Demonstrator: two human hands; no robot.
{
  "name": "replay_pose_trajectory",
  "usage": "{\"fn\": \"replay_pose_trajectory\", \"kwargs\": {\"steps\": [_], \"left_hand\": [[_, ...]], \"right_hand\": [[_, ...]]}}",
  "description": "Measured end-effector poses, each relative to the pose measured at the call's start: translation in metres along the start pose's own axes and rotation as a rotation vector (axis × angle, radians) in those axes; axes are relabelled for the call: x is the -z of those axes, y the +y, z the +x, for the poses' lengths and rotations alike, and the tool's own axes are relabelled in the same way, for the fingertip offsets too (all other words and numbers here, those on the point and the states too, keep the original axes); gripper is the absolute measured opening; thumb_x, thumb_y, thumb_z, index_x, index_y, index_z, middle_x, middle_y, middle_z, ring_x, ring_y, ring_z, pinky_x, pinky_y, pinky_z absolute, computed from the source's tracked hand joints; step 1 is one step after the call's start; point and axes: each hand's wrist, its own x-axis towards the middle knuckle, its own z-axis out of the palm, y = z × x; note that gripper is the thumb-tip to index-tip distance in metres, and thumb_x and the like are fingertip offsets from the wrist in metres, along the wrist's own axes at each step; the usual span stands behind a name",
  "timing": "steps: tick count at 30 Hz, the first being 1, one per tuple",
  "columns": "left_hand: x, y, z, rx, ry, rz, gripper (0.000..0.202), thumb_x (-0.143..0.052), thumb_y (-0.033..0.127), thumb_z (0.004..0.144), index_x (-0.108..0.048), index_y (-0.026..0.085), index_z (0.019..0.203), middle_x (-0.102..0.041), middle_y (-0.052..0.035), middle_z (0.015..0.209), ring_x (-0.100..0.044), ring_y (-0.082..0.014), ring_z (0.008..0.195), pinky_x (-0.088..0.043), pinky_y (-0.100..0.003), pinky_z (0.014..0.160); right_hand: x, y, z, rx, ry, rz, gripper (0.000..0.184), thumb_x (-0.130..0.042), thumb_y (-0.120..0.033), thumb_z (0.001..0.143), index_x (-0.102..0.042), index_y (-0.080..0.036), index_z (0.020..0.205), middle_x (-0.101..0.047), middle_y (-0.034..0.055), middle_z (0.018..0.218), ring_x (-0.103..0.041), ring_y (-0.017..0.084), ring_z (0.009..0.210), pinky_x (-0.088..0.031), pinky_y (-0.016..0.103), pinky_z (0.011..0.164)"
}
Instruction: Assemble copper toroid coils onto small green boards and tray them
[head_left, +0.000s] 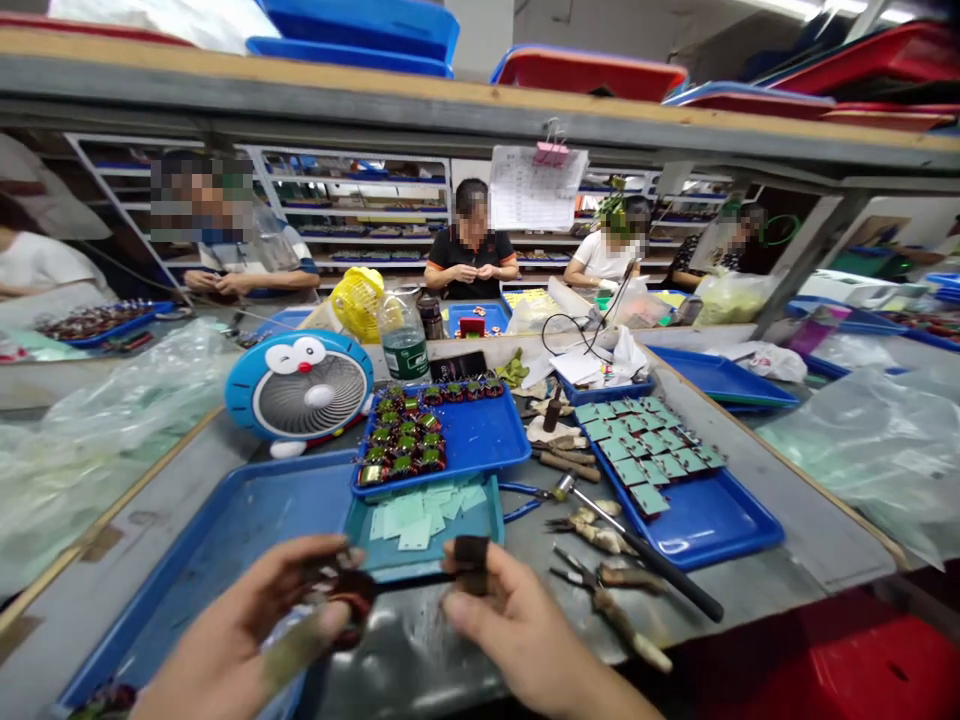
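My left hand [247, 630] is low at the front left, its fingers pinched around a dark red-brown wound coil [346, 598]. To its right, my right hand [517, 625] has its fingers closed, and a dark taped fingertip [471, 560] points toward the coil. Both hands hover over the near edge of a small teal tray [487, 535] holding pale green cards. Behind that tray, a blue tray [487, 435] carries rows of finished coils [403, 445].
A blue cartoon desk fan [300, 392] stands at the left. On the right, a blue tray [712, 520] holds several green circuit boards, with pliers and a hammer [637, 550] beside it. A big blue tray [217, 545] lies at the front left. Several people sit behind the bench.
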Motion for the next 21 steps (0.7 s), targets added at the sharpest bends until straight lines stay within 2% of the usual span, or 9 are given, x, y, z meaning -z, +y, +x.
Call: {"fn": "replay_pose_trajectory", "kwargs": {"steps": [2,4,6,9,11,13,16,21], "left_hand": [[-0.027,0.013,0.001,-0.049,-0.17,0.023,0.061,-0.086,0.05,0.083,-0.062,0.029,0.135,-0.079,-0.0107,0.123,-0.076,-0.0336,0.11,-0.062,-0.037,0.093],[-0.05,0.027,0.004,-0.071,-0.249,0.027,0.065,-0.084,0.051,0.084,-0.059,0.028,0.14,-0.076,-0.0117,0.128,-0.074,-0.0335,0.116,-0.058,-0.039,0.101],[-0.063,0.035,0.007,-0.053,-0.298,-0.02,0.072,-0.081,0.053,0.088,-0.051,0.029,0.148,-0.075,-0.0126,0.131,-0.072,-0.0332,0.118,-0.056,-0.042,0.104],[-0.071,0.032,0.01,-0.006,-0.328,-0.163,0.076,-0.079,0.051,0.09,-0.043,0.033,0.155,-0.064,-0.0147,0.148,-0.07,-0.034,0.122,-0.059,-0.044,0.099],[-0.076,0.025,0.009,0.033,-0.297,-0.287,0.08,-0.085,0.047,0.086,-0.044,0.035,0.153,-0.055,-0.0148,0.157,-0.07,-0.0349,0.122,-0.062,-0.043,0.095],[-0.082,0.018,0.005,0.048,-0.225,-0.394,0.089,-0.093,0.044,0.077,-0.045,0.035,0.152,-0.055,-0.0147,0.157,-0.069,-0.0354,0.123,-0.061,-0.042,0.097],[-0.095,0.015,-0.001,0.039,-0.137,-0.492,0.099,-0.098,0.043,0.07,-0.044,0.032,0.152,-0.067,-0.0138,0.144,-0.068,-0.0344,0.126,-0.056,-0.04,0.105],[-0.109,0.018,-0.006,0.097,-0.087,-0.559,0.082,-0.095,0.045,0.074,-0.052,0.028,0.143,-0.08,-0.0094,0.119,-0.075,-0.0289,0.108,-0.06,-0.034,0.092]], "right_hand": [[-0.021,-0.002,-0.002,0.009,-0.117,0.161,0.059,-0.09,-0.05,0.082,-0.069,-0.027,0.133,-0.075,0.0065,0.124,-0.07,0.025,0.109,-0.054,0.038,0.097],[-0.032,-0.004,-0.003,0.05,-0.145,0.256,0.052,-0.09,-0.045,0.084,-0.071,-0.026,0.128,-0.077,0.0062,0.119,-0.071,0.023,0.106,-0.056,0.038,0.095],[-0.033,-0.002,-0.004,0.067,-0.094,0.31,0.045,-0.091,-0.041,0.083,-0.074,-0.024,0.121,-0.079,0.0055,0.111,-0.072,0.022,0.1,-0.056,0.036,0.092],[-0.028,0.008,-0.006,0.063,0.026,0.396,0.043,-0.094,-0.041,0.081,-0.076,-0.022,0.115,-0.081,0.0054,0.107,-0.073,0.021,0.098,-0.055,0.035,0.093],[-0.025,0.015,-0.006,0.064,0.101,0.444,0.042,-0.093,-0.042,0.081,-0.076,-0.022,0.114,-0.081,0.005,0.107,-0.073,0.02,0.097,-0.054,0.034,0.093],[-0.026,0.018,-0.006,0.071,0.154,0.51,0.042,-0.093,-0.043,0.081,-0.076,-0.023,0.113,-0.08,0.0036,0.105,-0.073,0.019,0.093,-0.055,0.034,0.09],[-0.03,0.016,-0.005,0.111,0.211,0.598,0.041,-0.094,-0.041,0.079,-0.075,-0.025,0.112,-0.08,0.0034,0.107,-0.073,0.019,0.094,-0.056,0.034,0.088],[-0.031,0.014,-0.005,0.132,0.265,0.548,0.046,-0.096,-0.041,0.078,-0.073,-0.026,0.116,-0.077,0.003,0.11,-0.07,0.019,0.098,-0.055,0.033,0.089]]}}
